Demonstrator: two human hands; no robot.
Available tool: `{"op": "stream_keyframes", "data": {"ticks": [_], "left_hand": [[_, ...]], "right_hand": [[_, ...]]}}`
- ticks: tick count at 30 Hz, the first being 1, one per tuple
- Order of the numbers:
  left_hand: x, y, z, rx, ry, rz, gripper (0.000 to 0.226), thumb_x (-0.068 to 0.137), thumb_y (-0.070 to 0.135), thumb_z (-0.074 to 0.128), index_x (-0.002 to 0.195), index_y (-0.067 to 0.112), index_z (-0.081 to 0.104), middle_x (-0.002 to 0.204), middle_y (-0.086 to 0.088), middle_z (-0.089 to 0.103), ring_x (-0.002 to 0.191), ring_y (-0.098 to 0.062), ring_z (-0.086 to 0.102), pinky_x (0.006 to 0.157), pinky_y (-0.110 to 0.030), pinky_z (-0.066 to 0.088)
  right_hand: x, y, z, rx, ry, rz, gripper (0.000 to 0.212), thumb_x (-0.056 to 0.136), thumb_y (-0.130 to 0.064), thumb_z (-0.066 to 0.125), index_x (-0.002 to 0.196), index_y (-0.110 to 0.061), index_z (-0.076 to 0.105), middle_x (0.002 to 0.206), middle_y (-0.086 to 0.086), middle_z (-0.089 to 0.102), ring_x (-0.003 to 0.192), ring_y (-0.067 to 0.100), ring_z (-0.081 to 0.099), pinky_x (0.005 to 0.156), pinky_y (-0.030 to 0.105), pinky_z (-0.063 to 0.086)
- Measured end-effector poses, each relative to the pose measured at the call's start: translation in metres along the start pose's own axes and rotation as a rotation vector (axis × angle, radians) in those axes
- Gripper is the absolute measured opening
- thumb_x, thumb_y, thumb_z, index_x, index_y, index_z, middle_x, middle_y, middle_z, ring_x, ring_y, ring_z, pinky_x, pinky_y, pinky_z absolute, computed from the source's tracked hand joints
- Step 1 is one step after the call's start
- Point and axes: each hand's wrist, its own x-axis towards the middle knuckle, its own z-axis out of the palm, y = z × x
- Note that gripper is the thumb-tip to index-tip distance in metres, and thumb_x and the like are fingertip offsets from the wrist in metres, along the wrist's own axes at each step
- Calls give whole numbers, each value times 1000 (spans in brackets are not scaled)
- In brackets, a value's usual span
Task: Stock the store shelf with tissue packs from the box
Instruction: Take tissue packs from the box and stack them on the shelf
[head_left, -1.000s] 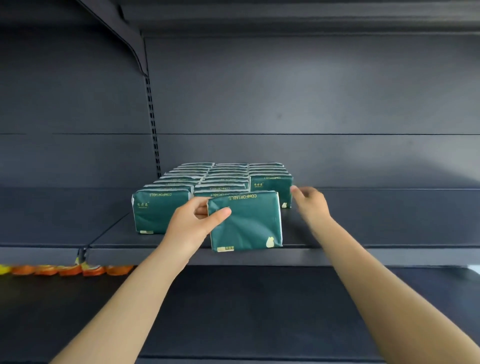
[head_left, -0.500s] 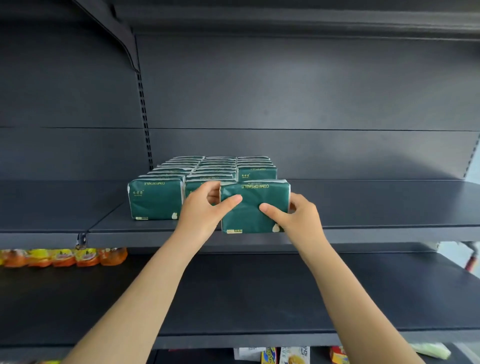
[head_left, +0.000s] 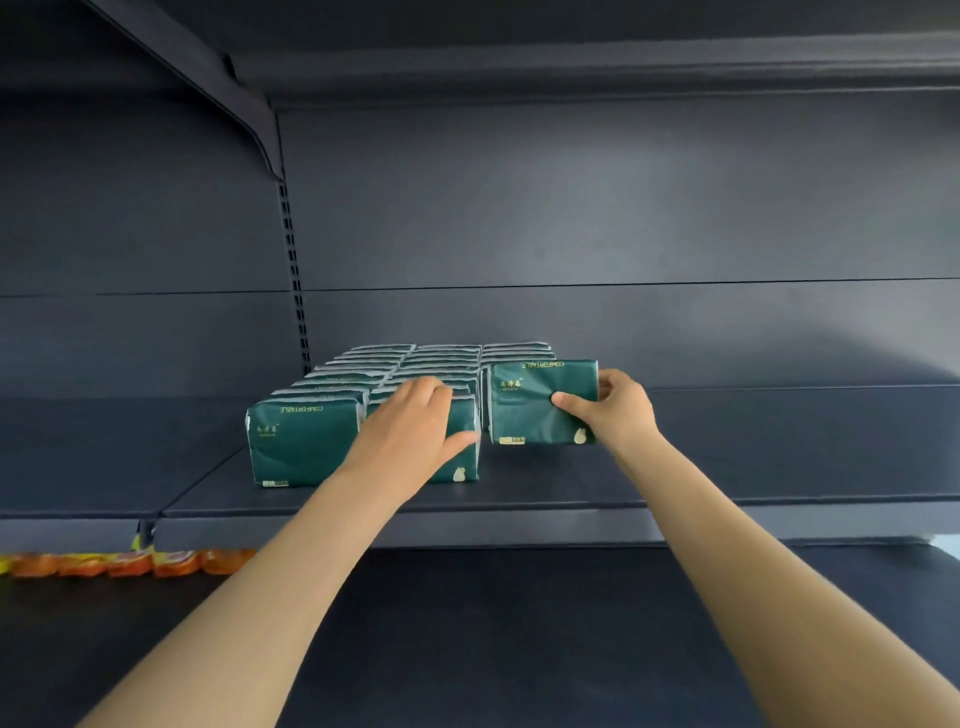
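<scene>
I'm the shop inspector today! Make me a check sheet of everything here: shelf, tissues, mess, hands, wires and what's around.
Surface: dark shelf, stocked on its left part only.
Job's things: green packs upright in three rows running back; box not in view.
Clutter: nothing seen.
Grippers: left hand rests on the middle pack; right hand grips the right pack.
Cables: nothing seen.
Surroundings: back panel; orange packets on the lower shelf, left.

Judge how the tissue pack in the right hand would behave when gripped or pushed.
Probably soft: the tissue pack creases where the right hand pinches it. Likely light: one hand holds it. Standing on edge, it might tip if pushed.
</scene>
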Motion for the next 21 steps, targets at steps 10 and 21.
{"op": "stream_keyframes", "data": {"ticks": [10,21], "left_hand": [[16,-13,32,198,-103,11,79,92,58,35,149,12,6,157,-10,13,145,-24,13,118,-35,5],[18,-18,35,-77,-63,-17,76,87,51,55,147,22,20,153,7,27,141,-11,22,114,-24,7]], "right_hand": [[51,32,49,-277,33,-29,54,81,-33,71,123,-8,47,122,8,48,108,27,53,87,36,46],[56,41,59,-379,33,-3,45,87,-33,65,117,-4,50,117,11,58,108,29,54,78,32,42]]}}
